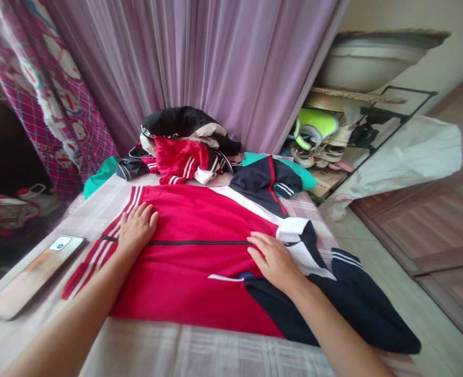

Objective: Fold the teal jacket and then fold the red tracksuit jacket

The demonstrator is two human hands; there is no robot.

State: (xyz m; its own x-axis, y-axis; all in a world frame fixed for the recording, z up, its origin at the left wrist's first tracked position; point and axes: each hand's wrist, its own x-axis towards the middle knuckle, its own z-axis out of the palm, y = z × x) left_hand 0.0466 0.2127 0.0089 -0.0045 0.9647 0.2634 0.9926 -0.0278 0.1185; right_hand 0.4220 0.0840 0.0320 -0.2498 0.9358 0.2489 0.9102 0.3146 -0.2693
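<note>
A red, white and navy track jacket (168, 293) lies front up and spread across a cloth-covered table, its black zip running from left to right. My left hand (138, 224) rests flat on the jacket near its striped hem, fingers out. On the chest by the collar end of the zip lies my right hand (274, 257), its fingers stretched and touching the fabric. The white collar (294, 230) points to the right. One navy sleeve reaches toward the right front edge; the other sleeve (261, 180) lies bent at the back.
A phone (35, 275) lies face down at the left. Behind the jacket sits a heap of red and black clothes (186, 152) against a purple curtain (216, 63). To the right stand a shoe rack (396, 115) with a basin (368, 60) on top and a white plastic bag (412, 157).
</note>
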